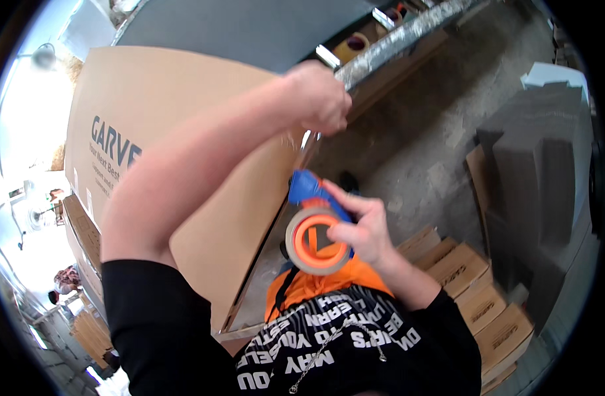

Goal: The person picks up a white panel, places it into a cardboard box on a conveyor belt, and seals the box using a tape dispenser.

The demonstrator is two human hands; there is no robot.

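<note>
Tape dispenser: a blue hand-held frame (307,187) with an orange hub, in front of the person's body and beside the near right edge of the large carton; whether it touches that edge, I cannot tell.
Tape roll: a tan ring (294,241) seated around the orange hub, its flat side facing up toward the camera.
Right hand: (367,228) closed around the dispenser from its right side, one finger stretched along the blue frame, the thumb reaching over the roll's right side. The roll lies left of the grip, the blue head up and to the left, beyond the fingers.
Left hand: (319,99) well apart from the dispenser, above it in view, fingers curled down at the carton's edge; whether they grip something, I cannot tell, as the palm is hidden.
Glossy strip: (307,140) just below the left hand, along the same edge.
Large carton: brown cardboard (230,234) with dark print, spread under the left forearm.
Metal rail: scuffed (408,43), beyond the left hand, with yellow tape rolls (352,47) beside it.
Apron: orange (355,284), below the roll in view.
Small cartons: brown, grouped (457,270) at lower right.
Grey stack: tall (533,158), standing farther right on the concrete floor (441,132).
</note>
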